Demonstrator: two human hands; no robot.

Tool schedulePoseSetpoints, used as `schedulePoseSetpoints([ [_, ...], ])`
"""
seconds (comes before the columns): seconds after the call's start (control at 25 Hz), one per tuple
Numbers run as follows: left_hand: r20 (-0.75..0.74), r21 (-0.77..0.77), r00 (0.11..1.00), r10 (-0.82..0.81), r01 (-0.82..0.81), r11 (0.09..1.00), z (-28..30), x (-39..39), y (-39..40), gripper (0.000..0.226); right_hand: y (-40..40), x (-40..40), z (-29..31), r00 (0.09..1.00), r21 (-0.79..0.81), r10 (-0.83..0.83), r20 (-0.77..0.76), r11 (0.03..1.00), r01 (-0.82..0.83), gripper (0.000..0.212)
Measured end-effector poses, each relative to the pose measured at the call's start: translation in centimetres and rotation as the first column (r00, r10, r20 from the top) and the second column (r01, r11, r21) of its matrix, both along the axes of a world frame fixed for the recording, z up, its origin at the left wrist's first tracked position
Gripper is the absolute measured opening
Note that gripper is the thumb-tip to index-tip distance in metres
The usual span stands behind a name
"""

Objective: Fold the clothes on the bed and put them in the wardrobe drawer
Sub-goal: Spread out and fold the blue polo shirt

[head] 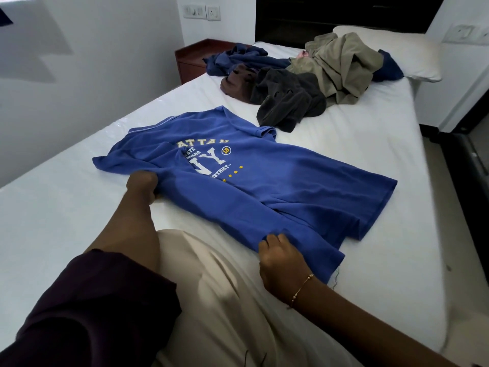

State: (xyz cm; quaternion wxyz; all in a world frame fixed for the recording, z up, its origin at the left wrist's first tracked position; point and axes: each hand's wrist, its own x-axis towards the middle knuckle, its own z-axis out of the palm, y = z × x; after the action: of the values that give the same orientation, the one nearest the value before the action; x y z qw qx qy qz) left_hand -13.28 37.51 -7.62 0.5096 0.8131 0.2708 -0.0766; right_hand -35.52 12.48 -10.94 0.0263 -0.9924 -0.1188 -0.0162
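nearest the camera, the person's leg in pale trousers (225,300) rests on the near edge of the bed (370,234), which carries a white sheet. a dark sleeve (92,308) covers the left upper arm at the lower left of the view.

the right hand (281,263) sits near the near edge of the bed, its fingers curled round the bottom hem of the blue shirt (264,186) and gripping it. a thin gold bracelet (301,288) circles the right wrist. the left hand (141,188) lies further along toward the left edge of the bed, fingers closed in a pinch on the shirt's near side, close to a sleeve.

the blue shirt is spread mostly flat across the middle of the bed, print side up, with pale lettering and small yellow stars. its collar points toward the far left, its hem toward the right edge. the near side is partly turned over on itself, and some creases show.

beyond the shirt, toward the far end of the bed, lies a loose pile of unfolded clothes: a dark grey garment (288,102) closest, a brown one (235,83) touching it on the left, a navy one (238,60) behind, and a khaki one (341,67) on the right, lapping onto the white pillow (412,56) at the far right corner.

a wooden bedside table (193,59) stands beside the far left corner. wall switches (202,11) sit above it.
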Motion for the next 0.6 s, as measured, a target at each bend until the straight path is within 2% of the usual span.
schedulePoseSetpoints([
  [0.12,-0.019,0.365,0.99,-0.139,0.137,0.921,-0.4,-0.2,0.8,0.049,-0.9,0.6,1.5,0.996,0.053,-0.056,-0.065,0.997,0.06,0.04],
  [0.24,-0.016,0.515,0.98,-0.201,0.18,0.838,0.2,-0.5,1.4,0.058,-1.4,1.1,2.2,0.987,0.051,-0.024,-0.158,0.998,0.033,0.043],
  [0.36,-0.068,0.691,0.952,-0.298,0.26,0.675,0.6,-0.7,1.0,0.059,-1.6,1.3,2.3,0.983,0.166,-0.033,-0.179,0.984,0.063,0.028],
  [0.44,-0.173,0.77,0.933,-0.315,0.327,0.548,0.9,-0.9,0.9,0.06,-2.3,1.6,3.3,0.96,0.255,0.022,-0.28,0.966,0.052,0.022],
  [0.48,-0.217,0.786,0.931,-0.293,0.345,0.513,1.3,-1.1,0.8,0.062,-2.7,1.7,3.9,0.909,0.291,0.13,-0.395,0.957,-0.01,0.022],
  [0.56,-0.283,0.794,0.923,-0.259,0.377,0.477,1.6,-1.4,0.9,0.067,-2.6,1.7,5.3,0.716,0.405,0.374,-0.589,0.904,-0.139,0.032],
  [0.6,-0.303,0.787,0.918,-0.256,0.393,0.476,1.7,-1.6,0.9,0.068,-2.2,1.5,5.7,0.62,0.436,0.425,-0.66,0.888,-0.144,0.034],
])
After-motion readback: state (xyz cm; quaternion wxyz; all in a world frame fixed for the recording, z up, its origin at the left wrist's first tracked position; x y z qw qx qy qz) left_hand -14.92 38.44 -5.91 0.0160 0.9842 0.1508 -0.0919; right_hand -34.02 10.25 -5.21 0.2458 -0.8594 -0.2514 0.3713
